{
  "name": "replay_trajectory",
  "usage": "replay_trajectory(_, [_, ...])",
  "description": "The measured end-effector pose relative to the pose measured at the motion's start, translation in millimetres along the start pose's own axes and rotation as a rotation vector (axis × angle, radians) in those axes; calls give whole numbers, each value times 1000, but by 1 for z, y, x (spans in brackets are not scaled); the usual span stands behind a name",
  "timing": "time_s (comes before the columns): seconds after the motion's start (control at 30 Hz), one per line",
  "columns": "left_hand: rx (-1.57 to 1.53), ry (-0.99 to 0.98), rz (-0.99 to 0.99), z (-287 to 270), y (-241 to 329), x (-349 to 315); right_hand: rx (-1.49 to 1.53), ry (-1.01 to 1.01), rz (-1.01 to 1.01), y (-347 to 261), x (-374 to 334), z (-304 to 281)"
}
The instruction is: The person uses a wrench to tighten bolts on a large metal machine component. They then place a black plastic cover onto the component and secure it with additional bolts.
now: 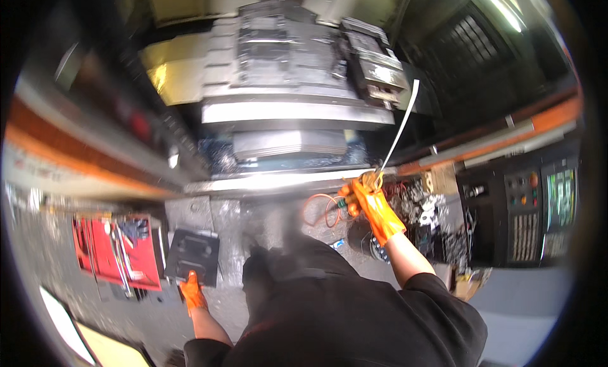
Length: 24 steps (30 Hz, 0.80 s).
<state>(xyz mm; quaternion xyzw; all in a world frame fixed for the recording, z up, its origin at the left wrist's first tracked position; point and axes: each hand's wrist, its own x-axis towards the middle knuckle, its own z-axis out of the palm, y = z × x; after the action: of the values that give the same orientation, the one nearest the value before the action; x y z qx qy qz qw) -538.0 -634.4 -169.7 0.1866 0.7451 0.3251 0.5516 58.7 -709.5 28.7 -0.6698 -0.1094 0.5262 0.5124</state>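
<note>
My right hand (pixel 373 205), in an orange rubber glove, is closed around what looks like an air blow gun with a long, thin pale nozzle (pixel 401 125). The nozzle points up and away over the machine's front edge. A thin orange hose (pixel 306 210) loops beside that hand, with a green fitting near the fingers. My left hand (pixel 193 293), gloved in orange too, grips the near edge of a dark square metal plate (pixel 194 252), thumb on top. Shallow recesses show in the plate's face. The fingers beneath it are hidden.
Ahead is a machine bed (pixel 297 112) with a metal vise-like block (pixel 378 72) at its right. A red tool tray (pixel 150 253) with long tools is at left. Metal chips (pixel 427 208) and a control panel (pixel 525 215) with a lit screen are at right.
</note>
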Motion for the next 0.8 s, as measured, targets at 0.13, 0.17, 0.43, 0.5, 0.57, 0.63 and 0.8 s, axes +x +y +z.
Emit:
replay_trajectory(0.13, [132,-42,140,17,31,38,258,240,-422,-30,-12,-28])
replay_trajectory(0.17, [186,-72,155,29,48,38,355,246,-526,-23,0,-59])
replay_trajectory(0.43, [805,-90,205,67,141,-34,138,990,-644,-91,36,-146])
replay_trajectory(0.5, [908,-107,189,85,155,-58,16,1185,-529,-89,67,-174])
replay_trajectory(0.57, [983,-152,189,112,165,-76,-277,1362,-479,-80,88,-207])
replay_trajectory(0.63, [1034,-184,202,135,174,-98,-466,1392,-248,-98,77,-201])
replay_trajectory(0.8, [1111,-310,315,215,206,-139,-828,1168,163,-114,53,-220])
